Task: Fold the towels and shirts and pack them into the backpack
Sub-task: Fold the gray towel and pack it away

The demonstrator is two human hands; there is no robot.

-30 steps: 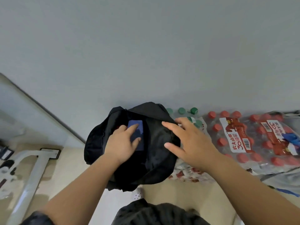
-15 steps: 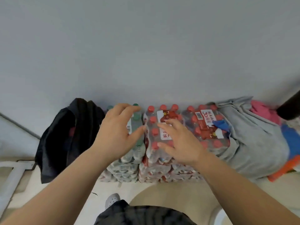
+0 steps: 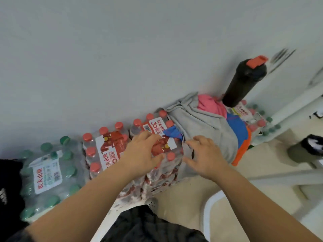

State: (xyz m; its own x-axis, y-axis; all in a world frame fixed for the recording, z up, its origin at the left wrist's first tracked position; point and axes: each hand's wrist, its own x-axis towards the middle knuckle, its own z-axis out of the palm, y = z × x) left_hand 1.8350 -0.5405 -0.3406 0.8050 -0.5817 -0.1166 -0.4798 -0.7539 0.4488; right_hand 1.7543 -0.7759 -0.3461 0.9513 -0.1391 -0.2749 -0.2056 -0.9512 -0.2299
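Fingers spread and empty, the left hand (image 3: pixel 139 154) above the red-capped bottle pack (image 3: pixel 108 149) and the right hand (image 3: pixel 204 157) at the edge of the crumpled grey shirt (image 3: pixel 201 123) reach in, likely to draw it closer for folding, while the backpack (image 3: pixel 8 180) sits far left, well apart.

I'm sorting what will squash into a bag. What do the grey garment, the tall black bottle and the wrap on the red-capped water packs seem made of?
The grey garment: soft matte knit, likely cotton jersey; it drapes in loose folds. The black bottle: rigid and matte, plastic or coated metal, I cannot tell which. The wrap: thin, clear, glossy plastic film; the bottles show through it.
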